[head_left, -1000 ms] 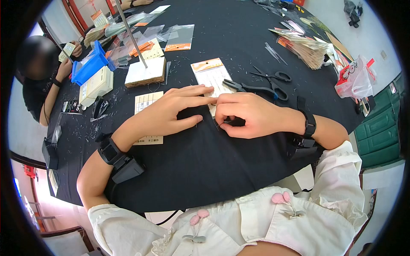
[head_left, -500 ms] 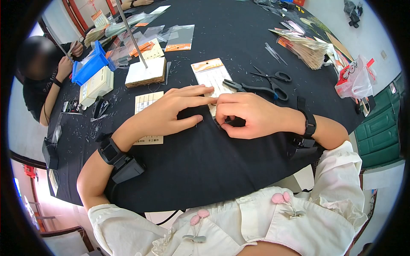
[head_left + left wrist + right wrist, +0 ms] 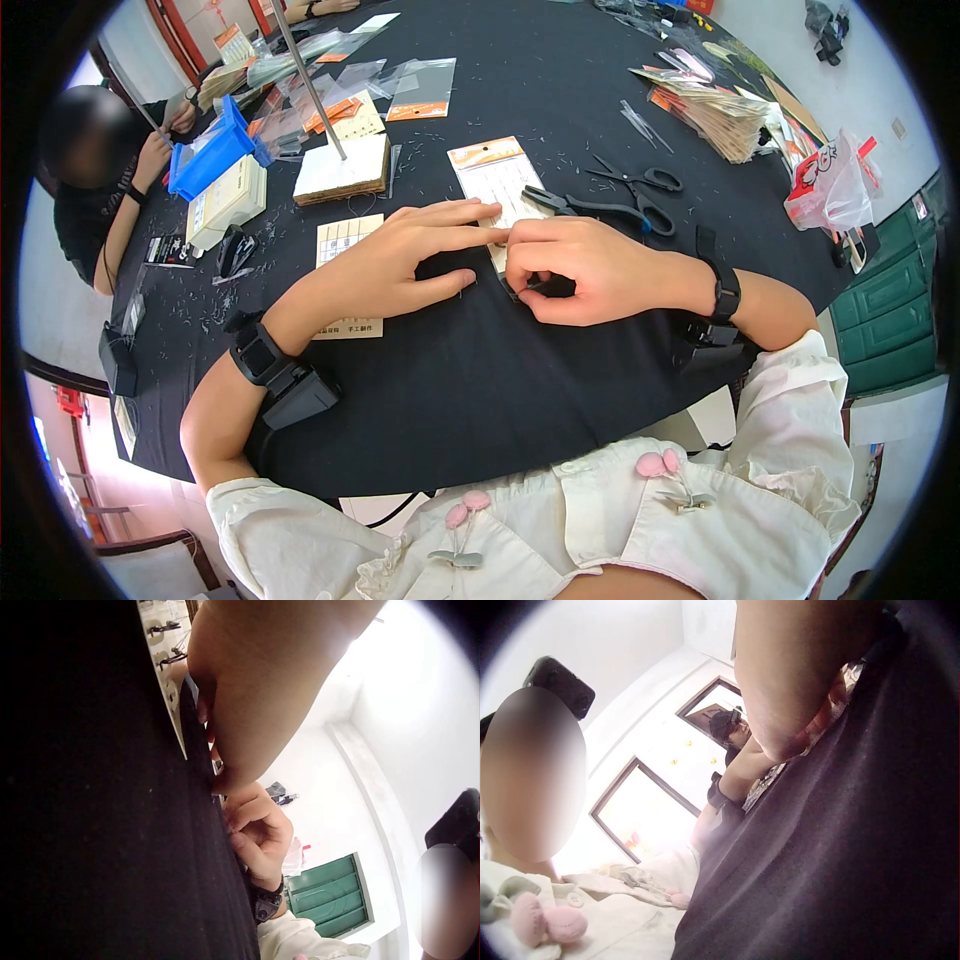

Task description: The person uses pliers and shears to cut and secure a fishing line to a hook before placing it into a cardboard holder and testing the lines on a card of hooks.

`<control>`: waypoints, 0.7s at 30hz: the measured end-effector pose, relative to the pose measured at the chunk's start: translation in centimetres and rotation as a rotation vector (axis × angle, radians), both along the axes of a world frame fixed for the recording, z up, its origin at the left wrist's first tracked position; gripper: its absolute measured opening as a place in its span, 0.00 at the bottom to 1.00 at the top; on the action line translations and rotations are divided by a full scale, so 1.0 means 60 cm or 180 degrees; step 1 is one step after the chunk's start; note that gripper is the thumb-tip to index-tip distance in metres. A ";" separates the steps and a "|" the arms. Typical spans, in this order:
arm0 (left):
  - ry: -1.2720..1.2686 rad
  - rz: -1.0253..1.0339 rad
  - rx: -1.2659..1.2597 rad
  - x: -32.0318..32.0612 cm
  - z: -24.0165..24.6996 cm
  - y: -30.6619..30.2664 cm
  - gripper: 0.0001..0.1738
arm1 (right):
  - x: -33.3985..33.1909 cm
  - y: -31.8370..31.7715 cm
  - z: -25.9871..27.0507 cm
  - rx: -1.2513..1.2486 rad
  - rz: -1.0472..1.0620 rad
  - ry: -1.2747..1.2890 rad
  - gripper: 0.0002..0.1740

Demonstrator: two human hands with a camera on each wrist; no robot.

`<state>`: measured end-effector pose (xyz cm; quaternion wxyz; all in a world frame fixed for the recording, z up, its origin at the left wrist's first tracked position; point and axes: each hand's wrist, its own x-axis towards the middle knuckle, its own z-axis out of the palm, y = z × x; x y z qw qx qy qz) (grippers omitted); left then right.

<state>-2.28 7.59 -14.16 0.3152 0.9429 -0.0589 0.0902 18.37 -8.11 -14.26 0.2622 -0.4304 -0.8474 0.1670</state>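
In the head view, a clear packet (image 3: 490,175) with an orange-and-white header and a pale card inside lies at mid-table. The left hand (image 3: 400,262) rests palm down, fingers stretched, its fingertips on the packet's lower part. Against them, the right hand (image 3: 595,272) has curled fingers and pinches the packet's lower end; the exact grip is partly hidden. A printed cream card (image 3: 350,328) lies partly under the left forearm. The left wrist view shows the left hand (image 3: 251,690) low over the cloth, with the right hand (image 3: 261,829) beyond. In the right wrist view, the right hand (image 3: 795,682) covers the contact.
Pliers (image 3: 605,209) and black scissors (image 3: 655,213) lie just beyond the right hand. A block (image 3: 343,172) bearing a metal rod, a blue bin (image 3: 210,160) and a stack of cards (image 3: 228,203) stand left. Packets (image 3: 705,112) are piled right. Another person sits at far left.
Both hands stay nearly where they were, with only slight shifts of the right fingers. At far left, the other person's hands have lowered a card, which is out of sight now.
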 end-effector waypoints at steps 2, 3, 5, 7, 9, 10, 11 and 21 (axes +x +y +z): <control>-0.0013 -0.0017 -0.0029 0.000 0.001 0.000 0.31 | 0.000 0.000 0.000 -0.0006 0.0000 -0.0001 0.06; -0.0027 -0.0034 -0.0060 0.001 0.001 0.000 0.31 | 0.000 0.000 -0.001 0.0011 0.0000 0.0012 0.06; -0.0024 -0.0026 -0.0040 0.001 0.000 0.001 0.31 | 0.001 0.000 -0.001 0.0023 0.0001 0.0022 0.06; -0.0013 -0.0017 -0.0020 0.000 0.000 0.001 0.31 | 0.001 0.001 0.000 0.0012 0.0013 0.0001 0.06; 0.0017 0.0023 0.0006 0.000 0.002 -0.001 0.31 | -0.001 0.001 -0.001 0.0014 0.0010 0.0047 0.06; 0.0017 0.0021 0.0006 0.000 0.002 -0.001 0.31 | -0.001 0.001 -0.002 0.0015 0.0007 0.0090 0.07; 0.0014 0.0006 -0.0005 0.001 0.002 -0.002 0.31 | -0.001 0.001 -0.002 0.0015 0.0005 0.0089 0.07; -0.0002 -0.0003 -0.0028 0.001 0.000 0.000 0.32 | -0.002 0.001 -0.001 0.0027 0.0021 0.0107 0.07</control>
